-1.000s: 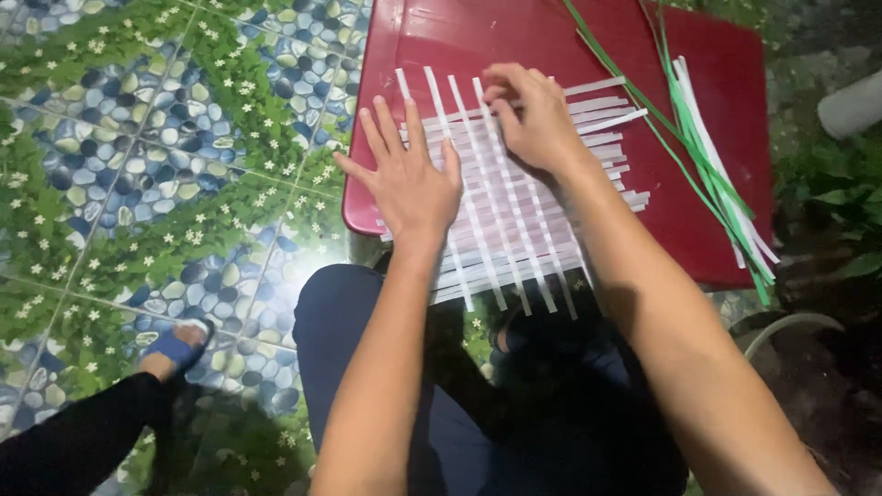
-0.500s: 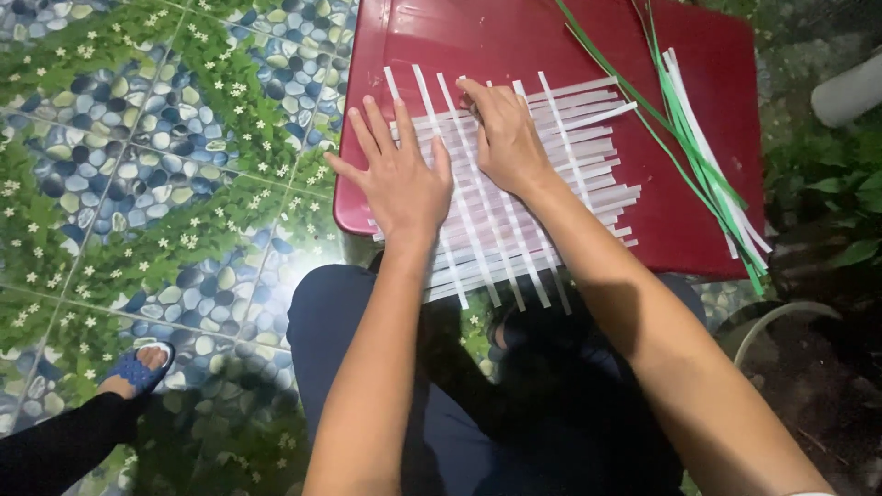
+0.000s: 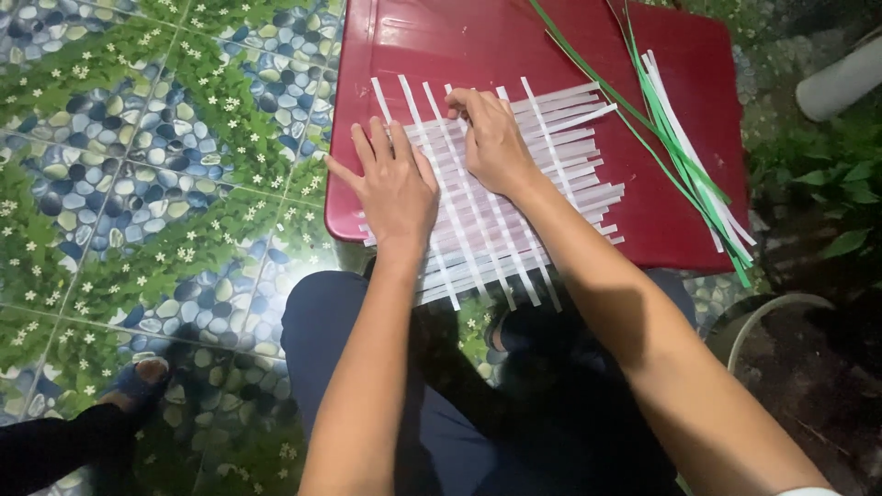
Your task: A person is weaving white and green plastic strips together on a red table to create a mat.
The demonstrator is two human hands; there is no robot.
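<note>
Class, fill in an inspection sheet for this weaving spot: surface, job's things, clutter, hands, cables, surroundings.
Surface: red plastic tabletop, glossy, set over a patterned tile floor.
Job's things: woven mat of white strips, strip ends overhanging the near edge.
Clutter: loose green and white strips lying at the right of the tabletop.
Hands: left hand flat on the mat; right hand pinching a strip near the top.
Cables: nothing seen.
Surroundings: plants at right; another person's sandalled foot at lower left.

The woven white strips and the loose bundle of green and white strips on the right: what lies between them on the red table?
In the head view, only bare red table lies between the woven white strips and the loose bundle.
</note>
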